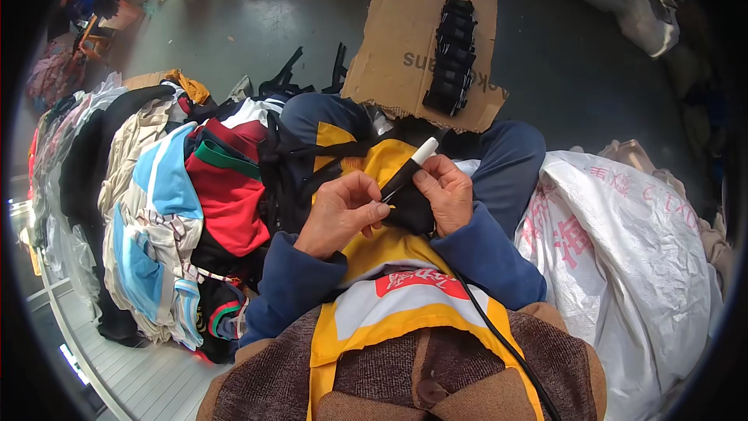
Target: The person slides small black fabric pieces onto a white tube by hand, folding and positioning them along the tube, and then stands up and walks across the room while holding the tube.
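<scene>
Above my lap, between both hands, is a slim pen-shaped thing [421,153], with a white rounded end up and a black part tapering down toward my left fingers. My right hand [448,196] is closed, its thumb and fingers beside the black part and on black cloth [411,210] hanging below. My left hand [343,214] is pinched closed at the tapered lower end. What exactly is between the left fingertips is too small to tell. A yellow, white and red apron [374,249] lies under my hands.
Mixed clothes [167,187] are piled at the left. A white woven sack [623,257] bulges at the right. Ahead on the floor, a cardboard sheet [389,39] bears a row of black bundled pieces [453,58]. A black cord [502,335] runs down over my apron.
</scene>
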A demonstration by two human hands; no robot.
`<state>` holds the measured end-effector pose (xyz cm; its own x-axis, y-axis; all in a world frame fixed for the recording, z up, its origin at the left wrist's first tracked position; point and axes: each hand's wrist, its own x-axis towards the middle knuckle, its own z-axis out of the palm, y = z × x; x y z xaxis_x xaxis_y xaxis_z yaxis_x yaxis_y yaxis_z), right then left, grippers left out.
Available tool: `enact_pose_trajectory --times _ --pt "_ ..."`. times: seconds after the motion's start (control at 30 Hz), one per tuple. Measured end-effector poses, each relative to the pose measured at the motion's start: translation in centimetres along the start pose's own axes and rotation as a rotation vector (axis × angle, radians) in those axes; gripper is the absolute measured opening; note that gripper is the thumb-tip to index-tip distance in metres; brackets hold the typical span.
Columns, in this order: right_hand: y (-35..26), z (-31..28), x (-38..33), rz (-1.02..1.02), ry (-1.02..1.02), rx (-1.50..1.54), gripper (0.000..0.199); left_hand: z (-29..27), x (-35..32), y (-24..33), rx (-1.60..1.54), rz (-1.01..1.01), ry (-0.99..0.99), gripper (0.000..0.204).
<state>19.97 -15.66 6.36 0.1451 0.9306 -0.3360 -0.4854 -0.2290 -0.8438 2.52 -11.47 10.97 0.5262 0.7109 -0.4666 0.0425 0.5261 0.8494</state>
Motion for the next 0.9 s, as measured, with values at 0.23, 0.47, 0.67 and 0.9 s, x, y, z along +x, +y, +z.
enact_pose_trajectory --times 0.23,0.47,0.67,0.9 --pt "-1.0 0.8 -0.3 -0.043 -0.043 -0.043 0.006 0.1 0.5 0.7 -0.009 -0.029 0.027 0.019" --pt "-0.5 0.8 -0.3 0.036 -0.046 0.111 0.011 0.0 0.4 0.7 0.224 -0.022 0.009 0.028" --pt "-1.1 0.8 -0.1 0.056 -0.010 0.030 0.009 0.5 0.4 0.8 0.073 -0.021 -0.038 0.030" --pt "-0.7 0.8 0.0 0.040 0.080 -0.099 0.005 1.0 0.4 0.2 0.291 0.086 0.029 0.026"
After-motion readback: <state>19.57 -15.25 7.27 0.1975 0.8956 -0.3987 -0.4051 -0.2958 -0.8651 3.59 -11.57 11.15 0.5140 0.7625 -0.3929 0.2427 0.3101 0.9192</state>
